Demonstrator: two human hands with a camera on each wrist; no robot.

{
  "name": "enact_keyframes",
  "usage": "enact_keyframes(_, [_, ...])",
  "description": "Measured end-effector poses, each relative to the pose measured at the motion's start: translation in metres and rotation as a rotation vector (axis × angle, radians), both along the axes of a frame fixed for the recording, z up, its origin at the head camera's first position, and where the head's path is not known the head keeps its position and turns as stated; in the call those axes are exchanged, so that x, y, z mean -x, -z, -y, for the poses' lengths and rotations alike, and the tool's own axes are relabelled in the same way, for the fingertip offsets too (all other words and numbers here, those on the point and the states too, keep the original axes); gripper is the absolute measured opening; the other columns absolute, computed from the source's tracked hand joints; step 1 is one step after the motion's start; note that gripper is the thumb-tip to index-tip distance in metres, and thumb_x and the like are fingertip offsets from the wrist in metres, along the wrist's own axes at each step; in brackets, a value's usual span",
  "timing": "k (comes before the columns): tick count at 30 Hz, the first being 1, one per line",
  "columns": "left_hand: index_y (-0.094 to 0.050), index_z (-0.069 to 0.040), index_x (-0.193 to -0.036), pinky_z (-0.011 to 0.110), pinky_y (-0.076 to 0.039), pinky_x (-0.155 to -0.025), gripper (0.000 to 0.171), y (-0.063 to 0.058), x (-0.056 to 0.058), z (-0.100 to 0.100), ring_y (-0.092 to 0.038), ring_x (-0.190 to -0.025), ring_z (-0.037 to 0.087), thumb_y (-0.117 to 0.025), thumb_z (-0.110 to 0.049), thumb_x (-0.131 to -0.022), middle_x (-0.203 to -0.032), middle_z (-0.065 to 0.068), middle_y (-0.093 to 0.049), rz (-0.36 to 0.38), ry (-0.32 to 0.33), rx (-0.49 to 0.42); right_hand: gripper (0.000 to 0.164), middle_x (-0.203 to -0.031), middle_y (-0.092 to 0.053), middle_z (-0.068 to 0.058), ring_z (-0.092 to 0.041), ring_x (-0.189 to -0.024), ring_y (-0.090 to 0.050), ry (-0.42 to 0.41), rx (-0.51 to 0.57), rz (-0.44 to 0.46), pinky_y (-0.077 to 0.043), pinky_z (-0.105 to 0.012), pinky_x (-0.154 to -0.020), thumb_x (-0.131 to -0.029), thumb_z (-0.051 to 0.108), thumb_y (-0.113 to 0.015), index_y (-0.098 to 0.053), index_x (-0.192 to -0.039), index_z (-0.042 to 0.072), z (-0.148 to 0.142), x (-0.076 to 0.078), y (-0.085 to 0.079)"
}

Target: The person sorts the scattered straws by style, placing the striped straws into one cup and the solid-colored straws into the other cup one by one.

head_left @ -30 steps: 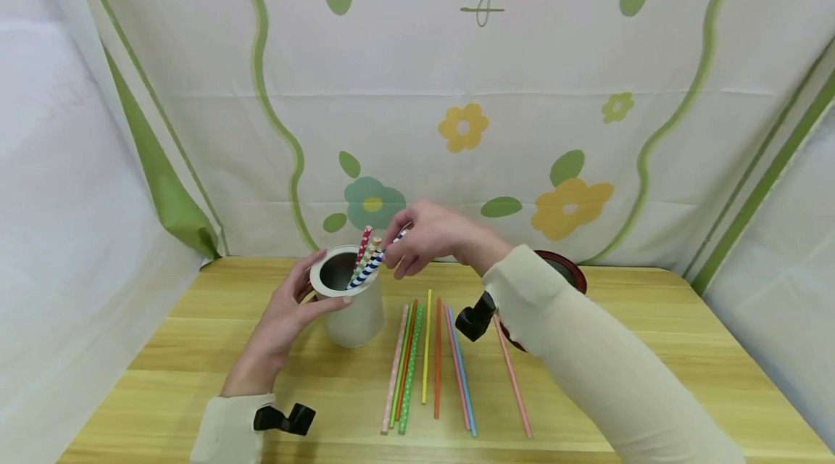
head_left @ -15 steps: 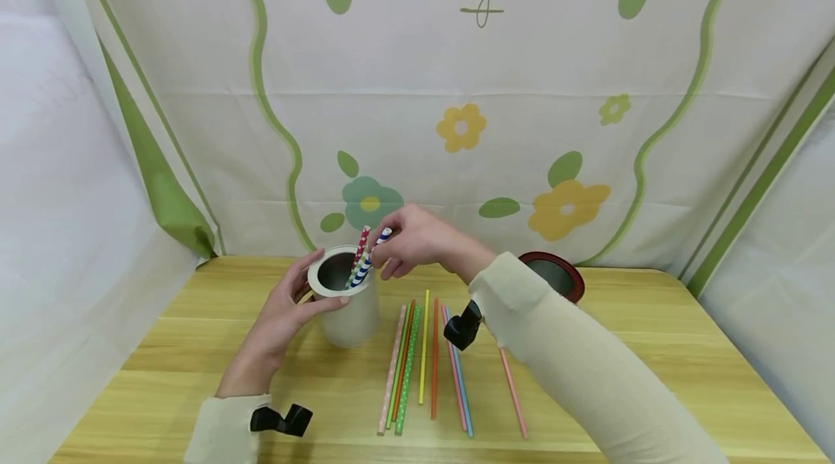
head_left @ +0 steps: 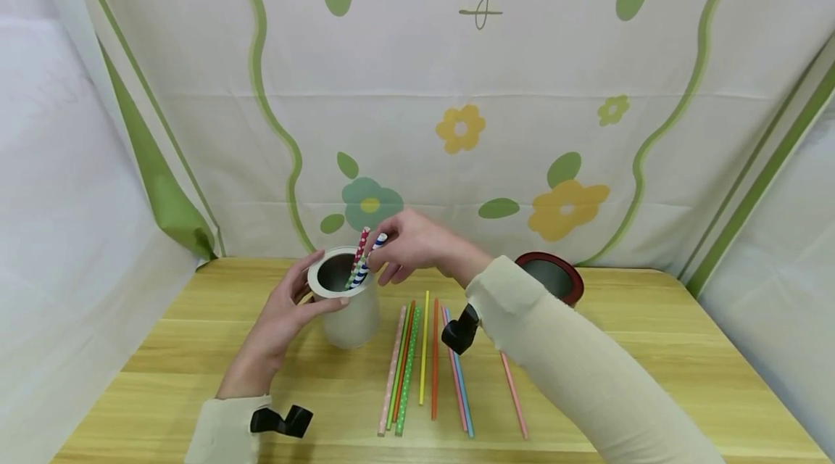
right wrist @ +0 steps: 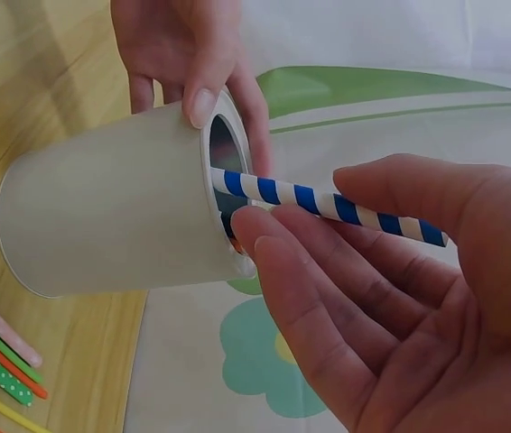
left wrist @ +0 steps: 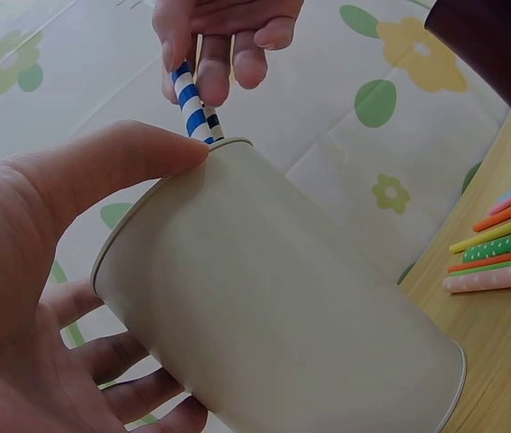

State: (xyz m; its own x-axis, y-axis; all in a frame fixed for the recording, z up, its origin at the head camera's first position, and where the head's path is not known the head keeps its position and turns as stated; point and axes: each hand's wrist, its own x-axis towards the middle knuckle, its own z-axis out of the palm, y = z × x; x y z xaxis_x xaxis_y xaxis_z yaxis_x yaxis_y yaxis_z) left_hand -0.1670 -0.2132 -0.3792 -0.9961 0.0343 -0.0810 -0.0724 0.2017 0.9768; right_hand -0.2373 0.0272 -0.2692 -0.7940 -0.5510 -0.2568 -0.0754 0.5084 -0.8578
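A cream-coloured canister (head_left: 352,322) stands at the left of the table, its mouth uncovered. My left hand (head_left: 282,319) grips it near the rim, thumb on the near side and fingers round the other. With thumb and fingers, my right hand (head_left: 417,245) pinches a blue-and-white striped paper straw (right wrist: 310,200) whose lower end is inside the canister mouth. A red straw with white dots (head_left: 361,245) leans in the canister beside it. Other straws in there are mostly hidden behind the striped one and my fingers.
Several loose straws lie lengthwise on the wooden table (head_left: 313,391), among them a green dotted straw (head_left: 407,373), a yellow straw (head_left: 424,348) and a blue straw (head_left: 464,395). A dark red container (head_left: 577,288) stands behind my right sleeve. A patterned cloth (head_left: 391,87) hangs behind the table.
My right hand has moved left and slightly down, bringing the striped straw nearer the canister and deeper into its mouth. My left hand keeps its grip on the canister.
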Motion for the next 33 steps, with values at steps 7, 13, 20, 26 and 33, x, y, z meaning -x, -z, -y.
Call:
enact_keyframes(7, [-0.028,-0.030,-0.171,0.060,-0.028,-0.126,0.098,0.001,0.000,0.002,-0.028,-0.162,0.037,-0.086,-0.021,-0.092,-0.177,0.008,-0.031,0.004,0.001,-0.008,0.018,-0.105,-0.079,-0.012,-0.024,-0.083,-0.081,-0.011,0.006,0.017,-0.067,-0.040,-0.081,-0.097,0.011,-0.075,-0.075,-0.114,0.006,0.000,0.001,0.005])
enact_keyframes(13, [-0.027,-0.031,-0.171,0.059,-0.030,-0.126,0.098,0.001,-0.001,0.002,-0.029,-0.162,0.036,-0.085,-0.022,-0.093,-0.177,0.007,-0.031,0.002,0.002,-0.010,0.026,-0.105,-0.077,-0.010,-0.023,-0.081,-0.081,-0.006,0.027,0.001,-0.067,-0.042,-0.082,-0.099,0.012,-0.073,-0.071,-0.122,0.001,0.000,-0.001,0.007])
enact_keyframes(20, [-0.029,-0.033,-0.170,0.058,-0.031,-0.126,0.096,0.001,0.000,0.002,-0.030,-0.162,0.035,-0.085,-0.023,-0.093,-0.177,0.006,-0.032,-0.008,0.012,-0.014,0.029,-0.106,-0.079,-0.014,-0.024,-0.080,-0.081,0.027,0.057,-0.016,-0.067,-0.039,-0.076,-0.099,0.012,-0.072,-0.068,-0.125,-0.001,-0.003,-0.003,0.007])
enact_keyframes(26, [-0.029,-0.032,-0.170,0.060,-0.029,-0.127,0.097,0.000,0.000,0.002,-0.028,-0.163,0.036,-0.086,-0.022,-0.092,-0.177,0.007,-0.031,-0.001,0.005,-0.014,0.021,-0.106,-0.080,-0.016,-0.025,-0.081,-0.080,0.098,0.112,-0.026,-0.067,-0.037,-0.075,-0.098,0.014,-0.074,-0.071,-0.117,0.004,-0.009,-0.004,0.009])
enact_keyframes(33, [-0.029,-0.031,-0.171,0.061,-0.028,-0.128,0.098,-0.001,0.001,0.001,-0.027,-0.163,0.037,-0.086,-0.022,-0.092,-0.177,0.009,-0.030,0.001,-0.004,-0.013,0.015,-0.103,-0.080,-0.012,-0.026,-0.082,-0.080,0.170,0.175,-0.015,-0.066,-0.036,-0.074,-0.098,0.015,-0.074,-0.075,-0.110,0.007,-0.026,-0.008,0.019])
